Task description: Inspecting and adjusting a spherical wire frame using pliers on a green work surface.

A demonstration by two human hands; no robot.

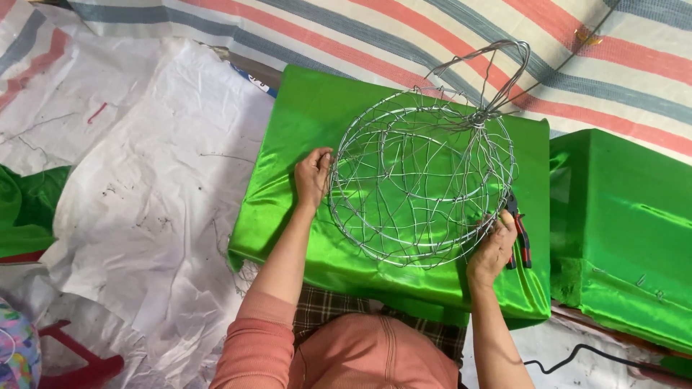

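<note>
— Where do we stand with the round silver wire-mesh frame (pixel 422 180)?

— It lies on top of the shiny green satin-covered block (pixel 288 216), its twisted wire loop (pixel 490 75) pointing away from us. Our left hand (pixel 312 176) has its fingers curled onto the frame's left rim; our right hand (pixel 493 251) presses the lower right rim while clenched around red-and-black-handled pliers (pixel 519 241), though we can't quite tell how firmly from this angle.

— What could go wrong?

— The satin looks slick, so we judge the frame could slide or roll if one hand lets go. Loose wire ends might snag the fabric or prick our fingers, and the plier tips sit close to the cloth.

— Room to move?

— The block's near edge is just beside our lap. A second green block (pixel 627 230) stands close on the right; the white plastic sheet (pixel 144 194) to the left leaves more room.
</note>
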